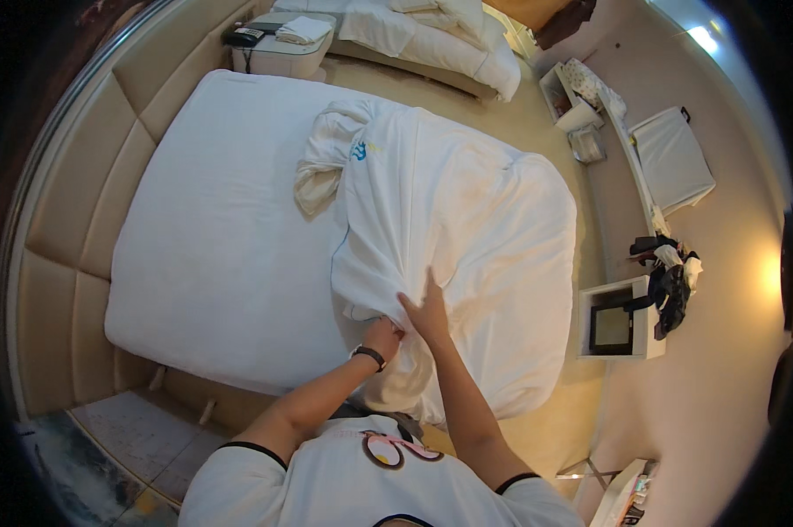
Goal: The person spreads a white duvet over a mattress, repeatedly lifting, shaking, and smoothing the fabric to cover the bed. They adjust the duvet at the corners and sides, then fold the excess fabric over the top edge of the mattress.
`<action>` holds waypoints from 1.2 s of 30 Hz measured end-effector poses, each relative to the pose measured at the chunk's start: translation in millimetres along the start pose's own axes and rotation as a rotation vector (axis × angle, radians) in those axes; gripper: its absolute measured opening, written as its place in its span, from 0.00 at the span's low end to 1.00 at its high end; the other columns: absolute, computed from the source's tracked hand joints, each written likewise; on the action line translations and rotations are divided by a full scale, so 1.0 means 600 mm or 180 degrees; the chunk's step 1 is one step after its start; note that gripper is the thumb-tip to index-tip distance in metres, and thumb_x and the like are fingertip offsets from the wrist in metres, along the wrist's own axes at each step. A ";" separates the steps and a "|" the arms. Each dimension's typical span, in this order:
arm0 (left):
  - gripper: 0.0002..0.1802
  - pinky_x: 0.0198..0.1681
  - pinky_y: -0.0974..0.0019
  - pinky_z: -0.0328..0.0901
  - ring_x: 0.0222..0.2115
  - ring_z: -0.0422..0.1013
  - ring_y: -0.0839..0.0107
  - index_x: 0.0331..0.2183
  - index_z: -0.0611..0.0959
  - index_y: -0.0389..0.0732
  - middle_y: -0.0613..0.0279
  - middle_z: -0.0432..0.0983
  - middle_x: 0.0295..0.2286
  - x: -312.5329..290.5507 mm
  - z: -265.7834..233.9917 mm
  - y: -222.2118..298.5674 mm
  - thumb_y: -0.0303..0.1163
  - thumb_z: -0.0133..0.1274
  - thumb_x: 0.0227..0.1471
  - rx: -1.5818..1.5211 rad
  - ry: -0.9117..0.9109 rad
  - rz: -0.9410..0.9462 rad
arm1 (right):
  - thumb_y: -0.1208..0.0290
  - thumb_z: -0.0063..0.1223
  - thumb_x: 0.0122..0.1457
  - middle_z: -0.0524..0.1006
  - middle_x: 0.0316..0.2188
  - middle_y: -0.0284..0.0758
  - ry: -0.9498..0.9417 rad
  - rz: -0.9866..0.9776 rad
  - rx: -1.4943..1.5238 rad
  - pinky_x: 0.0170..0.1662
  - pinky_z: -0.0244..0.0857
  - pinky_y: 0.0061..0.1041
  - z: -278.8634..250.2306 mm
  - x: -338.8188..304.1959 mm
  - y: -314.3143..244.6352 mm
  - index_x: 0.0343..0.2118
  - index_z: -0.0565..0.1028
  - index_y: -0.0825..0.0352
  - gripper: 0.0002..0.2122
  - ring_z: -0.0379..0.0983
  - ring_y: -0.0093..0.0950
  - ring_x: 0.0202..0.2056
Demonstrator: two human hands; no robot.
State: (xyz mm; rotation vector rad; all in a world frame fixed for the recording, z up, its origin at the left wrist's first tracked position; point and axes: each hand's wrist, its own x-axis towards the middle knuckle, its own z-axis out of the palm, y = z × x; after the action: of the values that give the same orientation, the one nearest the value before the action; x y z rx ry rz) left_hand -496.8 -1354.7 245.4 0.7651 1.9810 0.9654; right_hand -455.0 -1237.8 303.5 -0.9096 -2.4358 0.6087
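A rumpled white duvet [489, 206] with a small blue emblem covers the right half of the bed, gathered into folds near me. My left hand [382, 335], with a dark band on its wrist, is closed on the near part of the duvet's edge. Just to its right, my right hand [427, 314] rests on the duvet with thumb and fingers spread. A bunched end of the cover [326, 158] lies at the far middle of the bed. The left half shows a smooth white sheet [221, 211] over the mattress.
A padded beige headboard [54, 228] runs along the left. Beyond the bed stand a nightstand [287, 57] with a telephone and folded cloth, and another bed [414, 39]. A white cabinet [620, 351] and dark clothes [673, 294] are at the right wall.
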 end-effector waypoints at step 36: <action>0.21 0.32 0.45 0.64 0.27 0.71 0.41 0.32 0.71 0.34 0.40 0.74 0.22 -0.036 0.058 -0.024 0.46 0.41 0.58 0.0412 0.0088 0.0109 | 0.56 0.53 0.53 0.77 0.30 0.47 -0.1320 0.1378 0.0571 0.39 0.65 0.41 0.098 0.029 0.148 0.34 0.71 0.70 0.18 0.73 0.47 0.35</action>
State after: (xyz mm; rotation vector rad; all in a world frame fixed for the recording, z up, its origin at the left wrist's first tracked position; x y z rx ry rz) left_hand -459.0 -1366.7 228.0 0.8637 2.0763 0.8784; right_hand -456.6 -1179.4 213.2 -1.3566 -2.4811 1.2582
